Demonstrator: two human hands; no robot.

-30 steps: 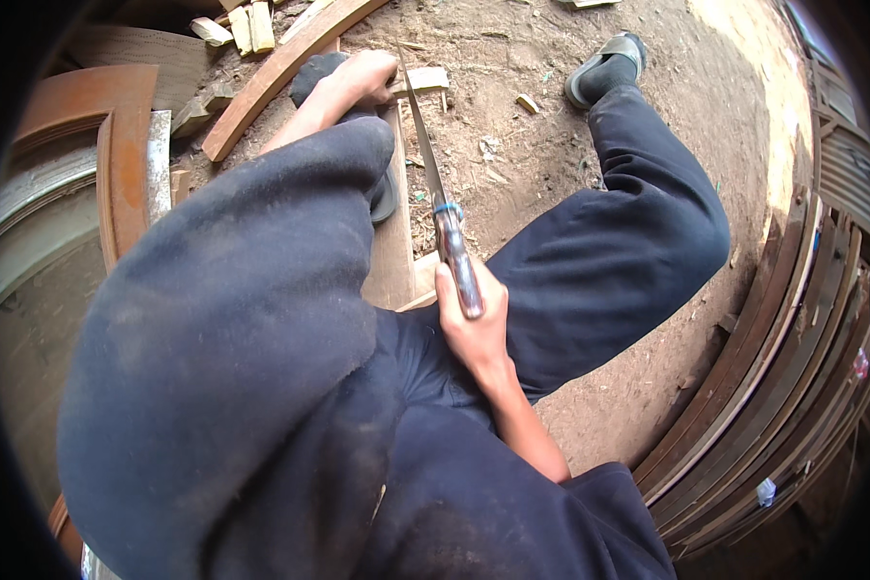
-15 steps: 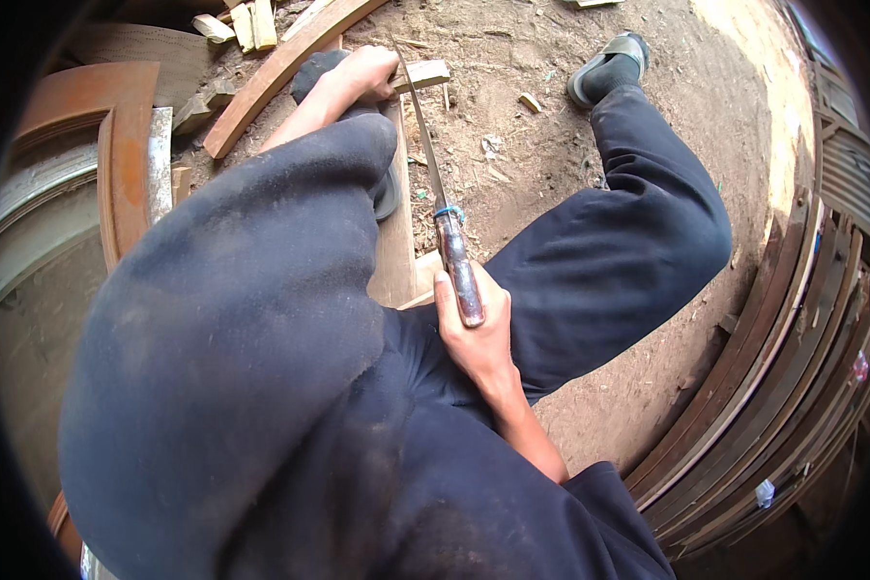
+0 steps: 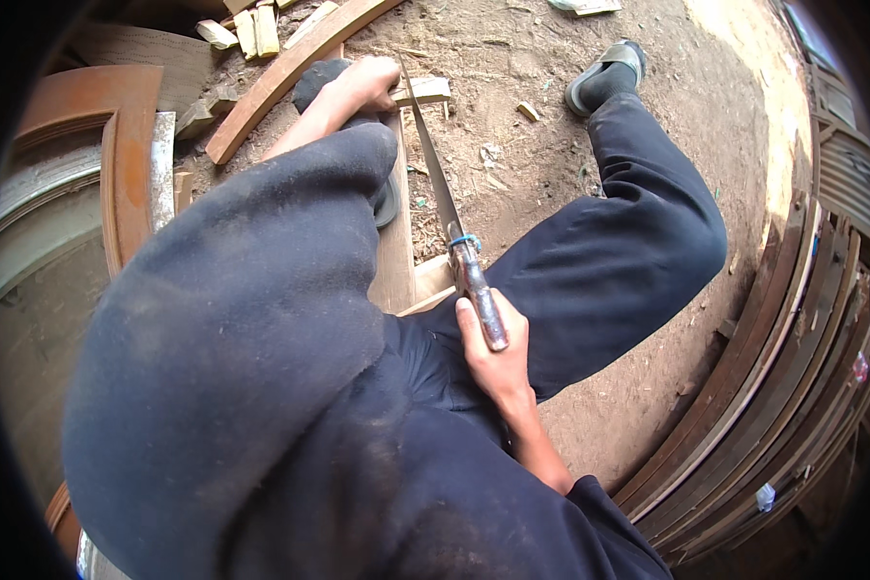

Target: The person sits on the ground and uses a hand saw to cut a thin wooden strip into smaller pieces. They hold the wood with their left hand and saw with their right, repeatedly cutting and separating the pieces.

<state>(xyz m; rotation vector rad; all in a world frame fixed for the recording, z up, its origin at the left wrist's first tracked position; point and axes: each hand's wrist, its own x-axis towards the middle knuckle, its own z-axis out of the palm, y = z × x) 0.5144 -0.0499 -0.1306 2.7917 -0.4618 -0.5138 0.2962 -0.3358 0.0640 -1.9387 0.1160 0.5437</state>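
Note:
My right hand [image 3: 498, 362] is wrapped round the worn handle of a hand saw [image 3: 438, 179], which has a blue tie where handle meets blade. The long narrow blade points away from me, and its far end lies across a short wooden piece [image 3: 430, 90]. My left hand [image 3: 369, 81] grips that piece just left of the blade, its fingers partly hidden. Below the piece runs a wooden plank [image 3: 394, 256], with my left foot in a sandal [image 3: 387, 203] beside it, partly hidden by my knee.
A long curved-looking timber [image 3: 280, 92] and wood offcuts [image 3: 257, 31] lie at the far left. A brown wooden frame [image 3: 126, 164] stands at the left. Stacked boards [image 3: 744, 377] line the right side. My right foot [image 3: 611, 77] rests on the dirt ground.
My right hand has drawn the saw back toward me and slightly right. My left hand stays on the wooden piece.

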